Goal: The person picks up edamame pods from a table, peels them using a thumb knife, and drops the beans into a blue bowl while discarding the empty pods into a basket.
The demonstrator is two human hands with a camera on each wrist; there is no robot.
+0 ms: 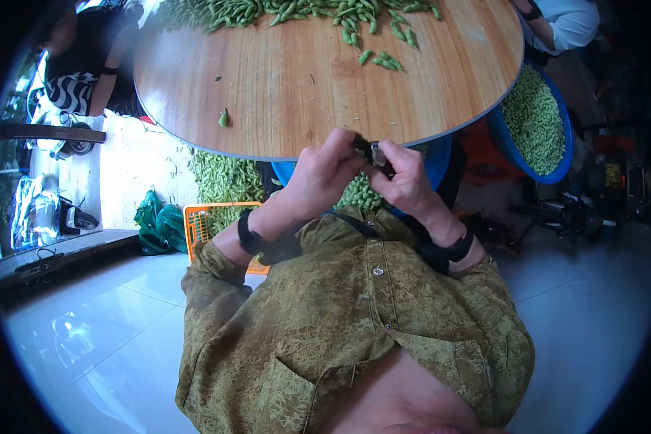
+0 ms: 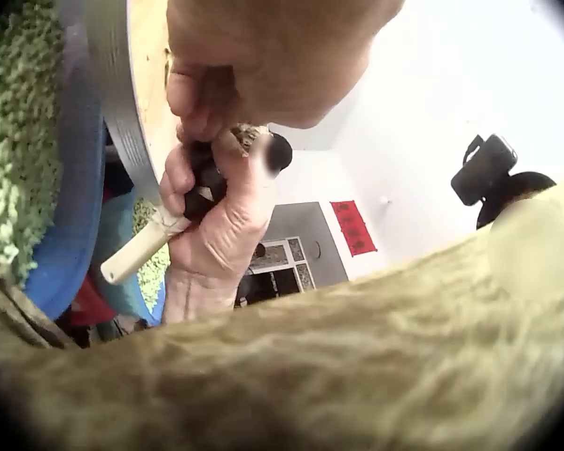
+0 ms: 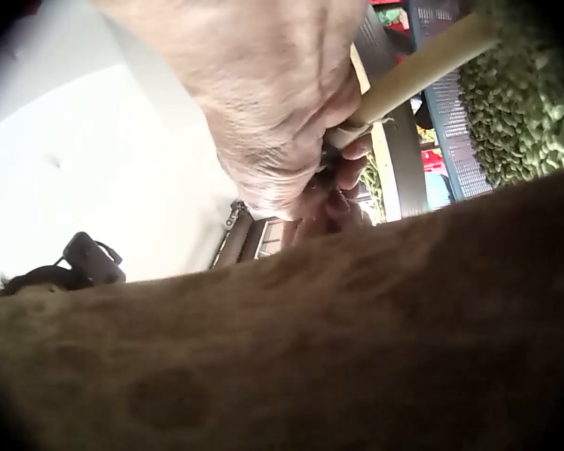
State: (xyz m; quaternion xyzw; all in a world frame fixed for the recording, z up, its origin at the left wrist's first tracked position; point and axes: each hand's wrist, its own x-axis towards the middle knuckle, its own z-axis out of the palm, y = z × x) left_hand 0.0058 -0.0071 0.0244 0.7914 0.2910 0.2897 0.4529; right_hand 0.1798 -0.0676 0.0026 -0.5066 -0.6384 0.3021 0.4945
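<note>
Above a blue basin (image 1: pixel 438 163) of green shelled beans (image 1: pixel 358 192), my two hands meet at the table's near edge. My right hand (image 1: pixel 406 179) grips a pale rod (image 2: pixel 139 250) with a dark-wrapped part (image 2: pixel 205 193); the rod's bare end sticks out past the fingers, also clear in the right wrist view. Bent fingers of my left hand (image 1: pixel 329 170) pinch at the dark piece (image 1: pixel 363 148), close against the right thumb. Exactly what the left fingertips hold I cannot tell; they are partly hidden. Both wrists wear black bands.
The wooden table (image 1: pixel 267 87) bears a heap of green pods (image 1: pixel 296 10) along its far side and a loose pod (image 1: pixel 223 118) nearer. Another blue basin (image 1: pixel 566 148) of beans stands right. An orange basket (image 1: pixel 195 224) and green net bag (image 1: pixel 163 224) stand left. Two people sit opposite.
</note>
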